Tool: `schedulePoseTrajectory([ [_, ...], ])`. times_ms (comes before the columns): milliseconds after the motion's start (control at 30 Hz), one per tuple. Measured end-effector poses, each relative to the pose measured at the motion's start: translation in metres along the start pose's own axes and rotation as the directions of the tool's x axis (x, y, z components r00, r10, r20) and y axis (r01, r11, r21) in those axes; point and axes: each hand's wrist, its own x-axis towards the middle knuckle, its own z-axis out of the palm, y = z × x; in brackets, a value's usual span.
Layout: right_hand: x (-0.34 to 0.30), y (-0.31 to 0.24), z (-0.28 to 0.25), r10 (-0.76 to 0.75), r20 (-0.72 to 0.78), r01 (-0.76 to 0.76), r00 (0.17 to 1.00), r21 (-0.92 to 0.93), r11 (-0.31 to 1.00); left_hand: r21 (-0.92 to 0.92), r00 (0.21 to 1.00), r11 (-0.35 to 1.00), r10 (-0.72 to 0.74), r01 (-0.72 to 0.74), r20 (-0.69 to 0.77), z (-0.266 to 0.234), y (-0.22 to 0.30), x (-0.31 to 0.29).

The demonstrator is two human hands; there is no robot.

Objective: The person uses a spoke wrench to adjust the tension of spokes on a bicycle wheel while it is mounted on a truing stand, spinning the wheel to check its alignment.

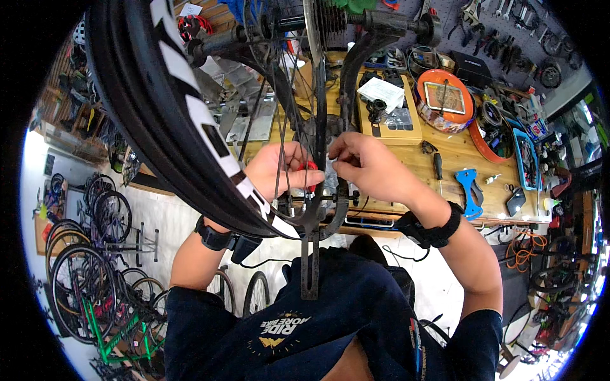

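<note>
A black bicycle wheel rim (pixel 136 120) with large white lettering stands upright before me, mounted in a dark wheel truing stand (pixel 349 70). Its thin spokes (pixel 279 70) run up to the hub at the top. Low on the wheel, my left hand (pixel 283 170) reaches between the spokes, fingers closed on a small red tool (pixel 309 170) that they partly cover. Just right of it, my right hand (pixel 375 166) has thumb and fingertips pinched together beside the stand's dark upright. Whatever lies in that pinch is too small or hidden to make out.
On the wooden bench (pixel 406 209) lie a blue tool (pixel 469 193), a screwdriver (pixel 437 166), a yellow box (pixel 391 130), a round orange tin (pixel 445 101) and a blue tray (pixel 526 159). Hand tools hang on the pegboard behind. Bicycles (pixel 82 286) stand at the left.
</note>
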Motion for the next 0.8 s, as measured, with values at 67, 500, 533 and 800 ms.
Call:
schedulePoseTrajectory([
  [67,0.001,0.001,0.0,0.008,-0.02,-0.008,1.0,0.033,0.999,0.245,0.992,0.968,0.073,-0.047,-0.101,-0.004,-0.014,0.007],
  [500,-0.003,0.009,-0.01,-0.016,-0.039,0.015,0.999,-0.019,1.0,0.664,0.985,0.736,-0.026,0.132,-0.168,0.008,0.006,0.015],
  [533,-0.004,0.008,-0.01,-0.003,-0.029,0.002,1.0,-0.019,1.0,0.668,0.982,0.727,-0.043,0.158,-0.186,0.009,0.006,0.014],
  [800,-0.01,0.015,-0.014,0.027,-0.053,-0.027,0.998,0.0,1.0,0.221,1.0,0.975,0.006,-0.01,0.019,0.0,-0.004,-0.002],
])
